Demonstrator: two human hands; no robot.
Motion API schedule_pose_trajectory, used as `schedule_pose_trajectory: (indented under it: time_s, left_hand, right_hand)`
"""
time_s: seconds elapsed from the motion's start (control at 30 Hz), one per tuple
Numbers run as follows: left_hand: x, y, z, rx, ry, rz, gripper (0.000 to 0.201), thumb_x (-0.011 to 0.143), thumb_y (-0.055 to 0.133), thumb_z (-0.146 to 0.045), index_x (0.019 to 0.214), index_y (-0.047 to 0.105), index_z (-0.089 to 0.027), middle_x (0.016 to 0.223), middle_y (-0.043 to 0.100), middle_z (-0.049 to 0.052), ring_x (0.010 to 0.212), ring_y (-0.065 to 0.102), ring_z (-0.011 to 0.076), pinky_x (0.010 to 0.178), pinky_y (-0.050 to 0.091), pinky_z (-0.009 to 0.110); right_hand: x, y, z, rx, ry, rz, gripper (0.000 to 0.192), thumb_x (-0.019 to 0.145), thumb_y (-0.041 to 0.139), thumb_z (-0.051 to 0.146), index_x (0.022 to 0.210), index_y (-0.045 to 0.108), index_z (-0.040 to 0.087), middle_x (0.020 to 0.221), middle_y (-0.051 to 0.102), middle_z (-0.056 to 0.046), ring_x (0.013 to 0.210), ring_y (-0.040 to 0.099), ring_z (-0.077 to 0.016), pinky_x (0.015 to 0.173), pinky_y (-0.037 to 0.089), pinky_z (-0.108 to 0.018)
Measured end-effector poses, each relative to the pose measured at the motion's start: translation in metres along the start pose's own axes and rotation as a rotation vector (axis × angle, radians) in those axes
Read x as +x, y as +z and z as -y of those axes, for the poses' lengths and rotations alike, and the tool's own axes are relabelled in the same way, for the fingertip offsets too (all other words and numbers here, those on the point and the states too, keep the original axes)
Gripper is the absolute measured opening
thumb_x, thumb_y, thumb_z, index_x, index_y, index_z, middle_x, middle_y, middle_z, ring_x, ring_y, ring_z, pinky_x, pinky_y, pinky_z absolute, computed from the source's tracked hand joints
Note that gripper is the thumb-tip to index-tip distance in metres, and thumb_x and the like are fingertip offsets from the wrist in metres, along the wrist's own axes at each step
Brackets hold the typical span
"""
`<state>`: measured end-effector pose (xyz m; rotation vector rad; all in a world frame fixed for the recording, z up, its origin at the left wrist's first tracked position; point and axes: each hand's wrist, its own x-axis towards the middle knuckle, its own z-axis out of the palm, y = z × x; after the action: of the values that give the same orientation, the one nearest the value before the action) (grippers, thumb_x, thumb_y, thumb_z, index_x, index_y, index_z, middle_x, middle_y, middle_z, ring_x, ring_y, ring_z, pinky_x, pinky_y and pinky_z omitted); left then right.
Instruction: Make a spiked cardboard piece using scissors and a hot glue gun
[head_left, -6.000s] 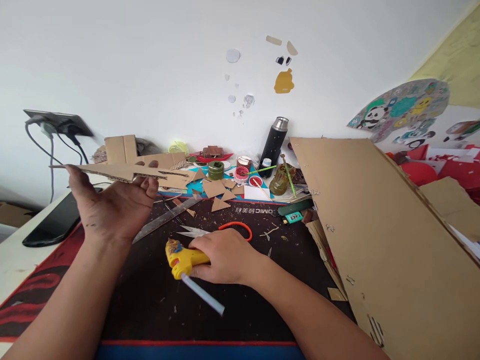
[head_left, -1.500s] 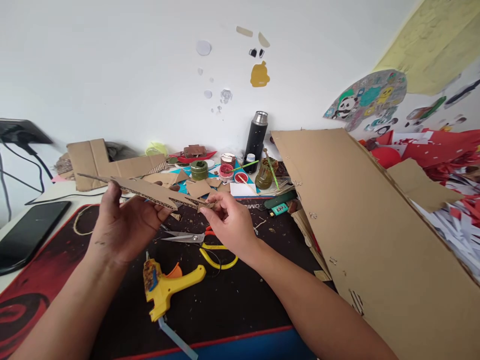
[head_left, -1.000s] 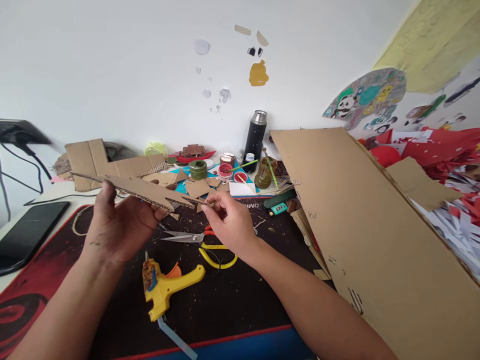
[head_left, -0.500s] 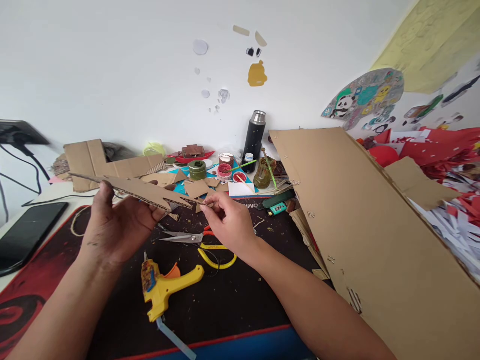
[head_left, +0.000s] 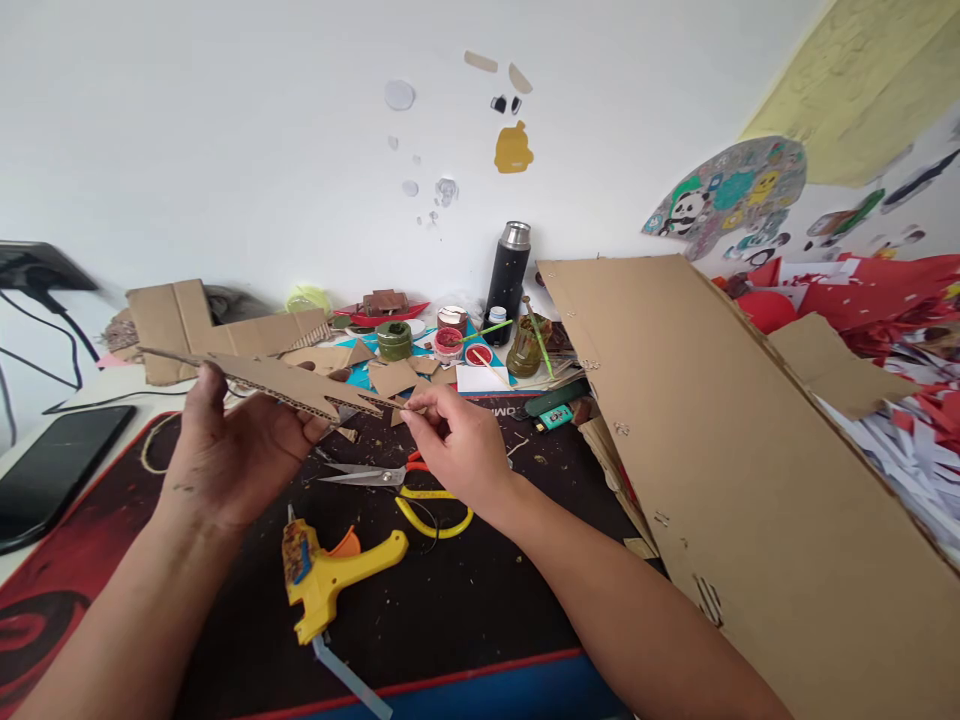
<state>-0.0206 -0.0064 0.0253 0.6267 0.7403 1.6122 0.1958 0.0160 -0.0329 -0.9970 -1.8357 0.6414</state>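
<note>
My left hand (head_left: 232, 450) holds a long, jagged strip of corrugated cardboard (head_left: 277, 378) up above the dark desk mat (head_left: 465, 600). My right hand (head_left: 461, 445) pinches a small cardboard piece (head_left: 406, 411) against the strip's right tip. Below my hands, a yellow glue gun (head_left: 330, 575) lies on the mat with a glue stick poking out its back. Scissors (head_left: 375, 472) with orange and yellow handles rest just beyond it.
A big cardboard sheet (head_left: 720, 440) leans at the right. At the back stand a black flask (head_left: 508, 275), paint jars (head_left: 395, 340), cardboard scraps (head_left: 397, 376) and a folded cardboard piece (head_left: 187, 320). A black phone (head_left: 56, 465) lies at the left.
Six seconds ago my right hand rested on the glue gun; it now pinches a small piece at the strip's tip. Over the last second, both hands barely moved.
</note>
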Motion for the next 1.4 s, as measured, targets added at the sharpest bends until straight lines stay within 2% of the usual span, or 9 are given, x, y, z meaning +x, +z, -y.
schedule_pose_trajectory:
  time_s: [0.17, 0.33, 0.43, 0.77, 0.97, 1.2, 1.4]
  left_hand:
    - [-0.0003, -0.0012, 0.0002, 0.001, 0.006, 0.016, 0.074, 0.055, 0.108, -0.049, 0.116, 0.078, -0.022, 0.116, 0.086, 0.013, 0.092, 0.085, 0.0272, 0.078, 0.071, 0.033]
    - [-0.0004, -0.0002, 0.0002, -0.045, -0.015, -0.031, 0.06, 0.08, 0.094, -0.052, 0.127, 0.076, -0.02, 0.112, 0.087, 0.015, 0.09, 0.085, 0.0286, 0.072, 0.071, 0.034]
    - [0.0002, 0.0, 0.0003, -0.073, -0.019, -0.045, 0.059, 0.086, 0.089, -0.053, 0.133, 0.074, -0.021, 0.114, 0.086, 0.015, 0.091, 0.085, 0.0302, 0.069, 0.072, 0.035]
    - [0.0001, 0.001, 0.0007, -0.077, -0.013, -0.023, 0.064, 0.079, 0.095, -0.05, 0.132, 0.074, -0.021, 0.116, 0.086, 0.013, 0.09, 0.085, 0.0294, 0.068, 0.072, 0.036]
    - [0.0002, -0.0003, 0.0004, -0.075, -0.023, -0.018, 0.066, 0.08, 0.094, -0.05, 0.136, 0.073, -0.022, 0.12, 0.085, 0.013, 0.091, 0.085, 0.0301, 0.065, 0.072, 0.035]
    - [0.0008, -0.0053, 0.0003, -0.066, -0.011, 0.024, 0.076, 0.071, 0.101, -0.048, 0.137, 0.073, -0.024, 0.125, 0.084, 0.012, 0.096, 0.084, 0.0304, 0.069, 0.072, 0.035]
    - [0.0006, -0.0061, -0.001, -0.049, -0.013, 0.022, 0.067, 0.076, 0.097, -0.052, 0.132, 0.075, -0.024, 0.119, 0.085, 0.013, 0.091, 0.084, 0.0294, 0.065, 0.071, 0.034]
  right_hand:
    - [0.0004, 0.001, -0.0008, -0.007, 0.011, 0.008, 0.016, 0.105, 0.065, 0.038, 0.105, 0.071, 0.023, 0.081, 0.076, -0.001, 0.067, 0.067, -0.0162, 0.067, 0.048, -0.029]
    - [0.0003, 0.0005, 0.0001, 0.01, 0.0, -0.001, 0.015, 0.105, 0.065, 0.037, 0.104, 0.07, 0.024, 0.081, 0.076, -0.002, 0.067, 0.067, -0.0163, 0.066, 0.048, -0.029]
    - [0.0001, 0.0002, 0.0004, 0.014, 0.003, 0.003, 0.014, 0.105, 0.065, 0.037, 0.104, 0.07, 0.024, 0.081, 0.076, -0.002, 0.067, 0.067, -0.0163, 0.066, 0.048, -0.029]
    - [-0.0002, 0.0001, 0.0007, 0.027, -0.002, -0.002, 0.015, 0.105, 0.065, 0.038, 0.103, 0.071, 0.024, 0.08, 0.075, -0.001, 0.066, 0.066, -0.0158, 0.066, 0.047, -0.029]
    - [0.0002, 0.0, 0.0013, 0.022, 0.002, 0.007, 0.015, 0.105, 0.066, 0.038, 0.105, 0.071, 0.024, 0.084, 0.078, -0.002, 0.068, 0.068, -0.016, 0.067, 0.05, -0.028]
    - [0.0002, 0.0003, 0.0009, 0.033, -0.02, 0.003, 0.015, 0.106, 0.065, 0.037, 0.107, 0.073, 0.024, 0.085, 0.078, -0.002, 0.068, 0.068, -0.0155, 0.068, 0.051, -0.028]
    - [0.0007, -0.0006, 0.0013, 0.044, -0.028, 0.001, 0.016, 0.106, 0.066, 0.036, 0.109, 0.075, 0.024, 0.084, 0.078, -0.002, 0.067, 0.068, -0.0158, 0.068, 0.051, -0.029]
